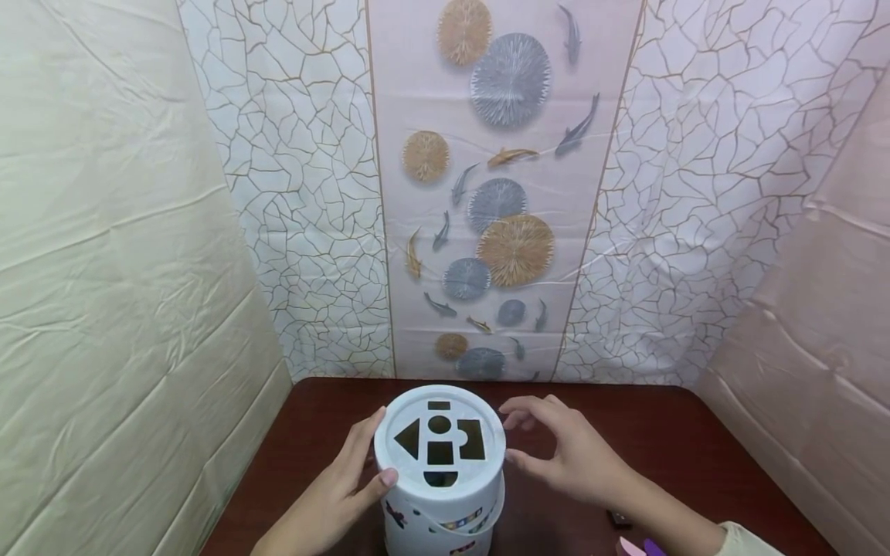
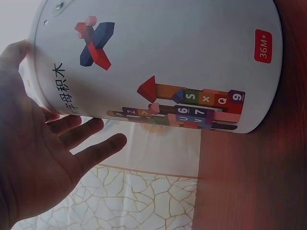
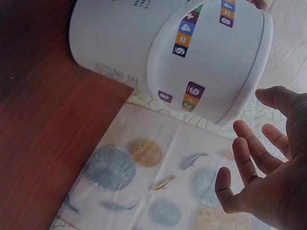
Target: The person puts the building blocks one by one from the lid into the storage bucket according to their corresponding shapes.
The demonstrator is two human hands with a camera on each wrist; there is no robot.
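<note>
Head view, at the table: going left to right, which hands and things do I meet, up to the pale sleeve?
Left hand → white bucket → right hand → pink piece → purple piece → pale sleeve.

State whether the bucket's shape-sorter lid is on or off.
On: the shape-sorter lid covers the white bucket, its rim capping the top edge. How tightly, I cannot tell.

Bucket (image 1: 445, 500) cut off by head view's bottom edge — pink piece (image 1: 629, 547), purple piece (image 1: 653, 548) too — small dark item (image 1: 618, 520) unidentifiable.
</note>
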